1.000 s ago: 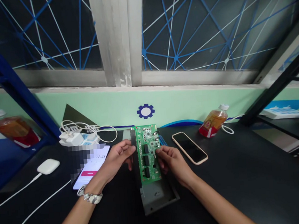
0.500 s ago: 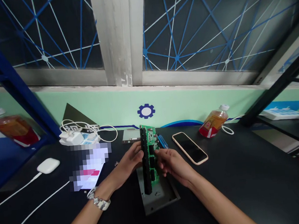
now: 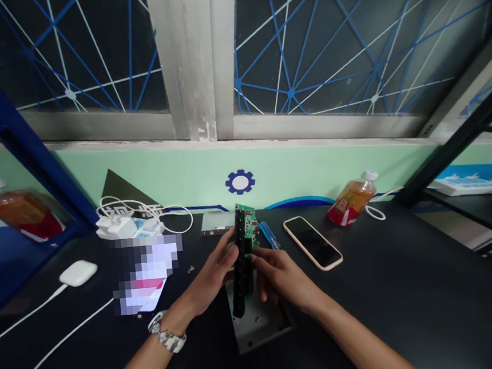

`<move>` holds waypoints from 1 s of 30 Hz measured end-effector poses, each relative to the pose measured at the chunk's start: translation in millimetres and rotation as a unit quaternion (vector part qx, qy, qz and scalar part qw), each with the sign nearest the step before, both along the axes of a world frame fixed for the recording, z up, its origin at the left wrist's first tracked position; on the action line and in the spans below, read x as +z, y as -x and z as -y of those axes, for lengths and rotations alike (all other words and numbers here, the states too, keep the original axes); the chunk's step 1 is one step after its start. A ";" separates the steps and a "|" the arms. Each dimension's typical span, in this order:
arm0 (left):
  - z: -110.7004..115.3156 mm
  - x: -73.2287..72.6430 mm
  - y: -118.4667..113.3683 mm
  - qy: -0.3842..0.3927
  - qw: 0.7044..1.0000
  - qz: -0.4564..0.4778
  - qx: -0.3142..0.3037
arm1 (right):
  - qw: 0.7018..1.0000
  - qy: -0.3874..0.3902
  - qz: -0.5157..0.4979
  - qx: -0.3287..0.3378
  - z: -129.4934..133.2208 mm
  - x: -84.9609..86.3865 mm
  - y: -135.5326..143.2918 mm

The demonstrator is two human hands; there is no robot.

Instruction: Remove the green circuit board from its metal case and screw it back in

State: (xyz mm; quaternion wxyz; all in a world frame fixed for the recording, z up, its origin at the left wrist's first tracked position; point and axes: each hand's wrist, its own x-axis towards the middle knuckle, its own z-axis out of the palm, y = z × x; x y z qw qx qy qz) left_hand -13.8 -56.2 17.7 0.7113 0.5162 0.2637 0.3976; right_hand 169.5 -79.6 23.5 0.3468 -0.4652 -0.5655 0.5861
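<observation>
Board (image 3: 250, 215) with a black strip (image 3: 239, 277) is tipped on its side over the far end of the tray (image 3: 262, 329) on the bench (image 3: 368, 300), clasped between left hand (image 3: 211, 280) and right hand (image 3: 283, 274). Likely light, stiff and fragile; best held by its edges, off the parts (image 3: 248, 245).

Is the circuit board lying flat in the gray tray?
No, the circuit board is held steeply tilted, its long black strip facing the camera.
</observation>
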 end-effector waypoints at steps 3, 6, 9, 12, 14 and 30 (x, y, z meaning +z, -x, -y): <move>0.4 1.6 -0.4 0.004 0.999 -0.018 0.042 | 1.000 -0.013 0.018 -0.011 -0.8 -0.5 0.4; -0.9 1.6 0.4 -0.013 0.996 -0.034 0.079 | 0.999 -0.007 0.026 -0.045 -1.7 -1.3 1.4; -2.6 3.6 0.7 -0.037 0.995 -0.051 0.078 | 0.994 -0.037 -0.019 -0.097 -0.5 -1.8 2.4; -3.5 6.2 -0.6 -0.065 0.993 -0.064 0.075 | 0.989 -0.094 -0.064 -0.096 4.8 0.0 3.7; -3.7 6.2 -1.7 -0.069 0.990 -0.069 0.097 | 0.989 -0.126 -0.032 -0.064 9.9 1.8 5.1; -15.6 -1.2 5.6 -0.066 0.969 -0.178 0.155 | 0.988 -0.148 -0.014 -0.031 20.7 3.5 10.0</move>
